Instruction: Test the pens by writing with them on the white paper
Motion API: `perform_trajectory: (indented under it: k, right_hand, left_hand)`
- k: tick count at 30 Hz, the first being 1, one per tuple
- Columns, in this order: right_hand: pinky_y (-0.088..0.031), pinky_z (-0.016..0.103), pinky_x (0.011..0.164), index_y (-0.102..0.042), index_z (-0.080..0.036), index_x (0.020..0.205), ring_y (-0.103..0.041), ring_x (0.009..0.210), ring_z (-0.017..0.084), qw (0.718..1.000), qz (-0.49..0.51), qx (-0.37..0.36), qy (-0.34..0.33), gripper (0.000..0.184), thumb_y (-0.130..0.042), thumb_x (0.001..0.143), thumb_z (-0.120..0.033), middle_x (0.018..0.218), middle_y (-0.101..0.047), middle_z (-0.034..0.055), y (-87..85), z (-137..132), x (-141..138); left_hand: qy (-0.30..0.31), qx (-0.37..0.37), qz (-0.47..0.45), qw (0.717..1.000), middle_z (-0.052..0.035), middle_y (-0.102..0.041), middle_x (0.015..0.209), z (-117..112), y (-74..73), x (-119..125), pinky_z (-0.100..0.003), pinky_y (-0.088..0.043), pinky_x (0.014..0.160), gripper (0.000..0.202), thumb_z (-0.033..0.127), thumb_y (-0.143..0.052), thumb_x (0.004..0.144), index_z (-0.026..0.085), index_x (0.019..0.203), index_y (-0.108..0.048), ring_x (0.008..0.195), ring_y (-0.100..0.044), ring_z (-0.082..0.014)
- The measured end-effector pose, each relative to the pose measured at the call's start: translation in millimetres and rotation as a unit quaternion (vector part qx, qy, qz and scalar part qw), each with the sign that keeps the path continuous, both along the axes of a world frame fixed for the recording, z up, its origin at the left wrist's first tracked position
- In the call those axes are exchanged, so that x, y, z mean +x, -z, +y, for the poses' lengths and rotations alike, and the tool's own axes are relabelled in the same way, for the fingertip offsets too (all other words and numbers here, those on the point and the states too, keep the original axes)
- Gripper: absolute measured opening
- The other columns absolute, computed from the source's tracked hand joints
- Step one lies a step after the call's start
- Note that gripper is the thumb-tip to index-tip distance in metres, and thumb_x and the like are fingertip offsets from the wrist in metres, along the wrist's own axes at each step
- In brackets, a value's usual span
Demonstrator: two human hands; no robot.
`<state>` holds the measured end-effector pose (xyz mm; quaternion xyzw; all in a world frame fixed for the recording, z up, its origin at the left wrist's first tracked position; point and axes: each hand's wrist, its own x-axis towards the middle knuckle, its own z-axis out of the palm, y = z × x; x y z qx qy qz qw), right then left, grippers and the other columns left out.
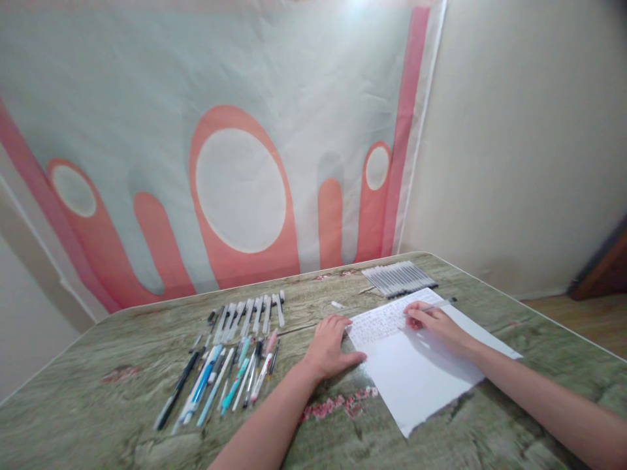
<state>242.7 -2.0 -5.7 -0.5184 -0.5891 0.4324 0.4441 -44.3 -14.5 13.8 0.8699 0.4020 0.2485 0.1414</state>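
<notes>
In the head view a white sheet of paper (421,385) lies aslant on the table, its upper part covered with lines of handwriting. My right hand (434,324) rests on the sheet, fingers closed round a clear-barrelled pen (443,303) with a dark end. The pen's tip is hidden behind my fingers, close to the written lines. My left hand (333,349) lies flat at the paper's left edge, fingers and thumb spread, holding nothing. Just beyond it is a small white piece, perhaps a pen cap (337,304).
Left of my left arm lie several assorted pens (225,382) in a row, with several whitish pens (249,316) behind them. Many clear pens (399,279) lie side by side beyond the paper. The wood-patterned table (122,405) meets a printed cloth hanging (304,98) at the back.
</notes>
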Motion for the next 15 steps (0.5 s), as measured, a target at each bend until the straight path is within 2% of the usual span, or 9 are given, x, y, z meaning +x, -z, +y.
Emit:
perform_trajectory:
  k: [3, 7, 15]
  right_hand:
    - [-0.038, 0.025, 0.056, -0.050, -0.020, 0.069, -0.049, 0.058, 0.013, 0.994, -0.083, 0.068, 0.035, 0.015, -0.052, 0.073, -0.034, 0.061, -0.054, -0.0013, 2.4, -7.2, 0.6]
    - [-0.034, 0.024, 0.051, -0.045, -0.020, 0.063, -0.044, 0.051, 0.011, 0.979, -0.175, 0.092, 0.058, 0.019, -0.048, 0.076, -0.034, 0.054, -0.048, -0.0034, 5.1, -8.0, -1.2]
    - [-0.033, 0.024, 0.050, -0.043, -0.021, 0.062, -0.044, 0.050, 0.012, 0.965, -0.229, 0.112, 0.063, 0.019, -0.045, 0.076, -0.034, 0.051, -0.047, -0.0045, 7.8, -5.4, 1.6]
  left_hand:
    - [-0.002, 0.005, 0.007, 1.000, -0.0090, -0.051, 0.113, 0.4, -0.6, 0.0, -0.040, -0.029, 0.095, 0.065, 0.054, -0.062, 0.060, 0.020, 0.112, -0.046, 0.108, -0.042, -0.0252]
    - [-0.001, 0.008, 0.009, 1.000, -0.0091, -0.051, 0.113, 1.9, -0.3, -0.2, -0.040, -0.029, 0.095, 0.064, 0.053, -0.062, 0.061, 0.019, 0.112, -0.046, 0.108, -0.042, -0.0249]
    - [-0.001, 0.009, 0.011, 1.000, -0.0090, -0.051, 0.112, 2.9, 1.4, -0.2, -0.039, -0.031, 0.093, 0.066, 0.054, -0.062, 0.061, 0.019, 0.113, -0.045, 0.107, -0.043, -0.0250]
